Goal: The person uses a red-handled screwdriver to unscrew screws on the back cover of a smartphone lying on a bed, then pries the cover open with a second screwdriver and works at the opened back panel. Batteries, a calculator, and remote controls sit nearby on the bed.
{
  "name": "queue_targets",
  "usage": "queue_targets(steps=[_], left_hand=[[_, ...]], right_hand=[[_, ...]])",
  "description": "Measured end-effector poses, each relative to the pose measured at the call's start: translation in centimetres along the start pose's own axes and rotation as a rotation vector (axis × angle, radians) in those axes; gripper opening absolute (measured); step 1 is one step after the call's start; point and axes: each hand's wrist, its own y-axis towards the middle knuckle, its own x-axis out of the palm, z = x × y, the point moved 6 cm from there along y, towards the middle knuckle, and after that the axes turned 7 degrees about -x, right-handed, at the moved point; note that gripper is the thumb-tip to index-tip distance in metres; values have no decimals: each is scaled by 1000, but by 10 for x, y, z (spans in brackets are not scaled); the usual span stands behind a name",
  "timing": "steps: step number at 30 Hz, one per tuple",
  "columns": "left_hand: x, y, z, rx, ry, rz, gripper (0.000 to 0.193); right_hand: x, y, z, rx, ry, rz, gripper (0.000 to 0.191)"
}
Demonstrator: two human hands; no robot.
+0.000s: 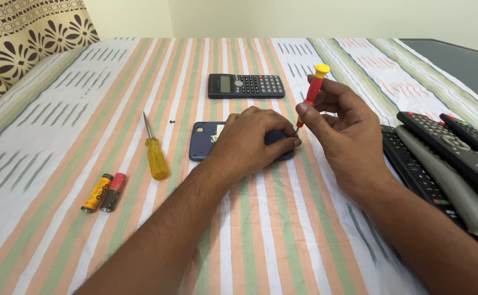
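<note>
A striped bedsheet (58, 109) (green, peach and white bands) is covering the bed, a patterned brown pillow (15, 49) is lying far left, and a plain cream wall (304, 16) is standing beyond.

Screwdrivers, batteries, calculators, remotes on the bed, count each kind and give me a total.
Screwdrivers: 2, a red one in the right hand, a yellow one lying free
Batteries: 2
Calculators: 2, one face up, one under the left hand
Remotes: at least 4
Total: at least 10
</note>
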Motion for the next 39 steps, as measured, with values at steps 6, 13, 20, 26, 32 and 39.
queue_targets(steps=[6, 13, 20, 26, 32, 39], left_hand=[[-2, -4, 3, 10, 5, -16, 36], [-2, -3, 3, -20, 37, -61, 60], [0, -2, 1, -19, 16, -34, 34], [2, -1, -1, 15, 28, -2, 30], [2, -1, 0, 12, 32, -9, 30], [-1, -4, 4, 18, 51, -52, 47]], right_hand=[[-1, 1, 0, -17, -25, 2, 45], [3, 0, -1, -32, -26, -70, 43], [4, 0, -3, -39, -18, -100, 45], [6, 1, -2, -15, -18, -73, 44], [0, -2, 0, 51, -161, -1, 43], [-1, -2, 1, 54, -115, 5, 35]])
